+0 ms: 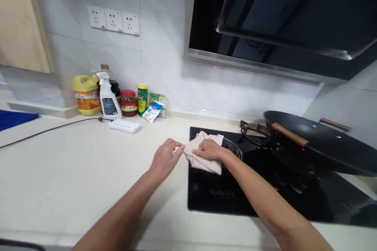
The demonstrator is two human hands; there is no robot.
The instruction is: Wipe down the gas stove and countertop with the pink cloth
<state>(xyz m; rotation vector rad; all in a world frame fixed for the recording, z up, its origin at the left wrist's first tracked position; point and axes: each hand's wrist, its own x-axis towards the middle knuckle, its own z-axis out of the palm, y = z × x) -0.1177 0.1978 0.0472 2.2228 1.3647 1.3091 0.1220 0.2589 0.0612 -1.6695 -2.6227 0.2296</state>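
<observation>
White surface (88,172) carries a black glass cooktop (206,200); on its right part stands a dark wok (321,141) with wooden handles. Pale pink cloth (205,165) lies crumpled on the cooktop's left part. Left hand (166,157) pinches the cloth's left edge narrowly. Right hand (210,150) rests upon it, fingers curled; whether it grips, I cannot tell.

Wht ctr (73,172) w/ hob (216,186), jar (129,104)
</observation>
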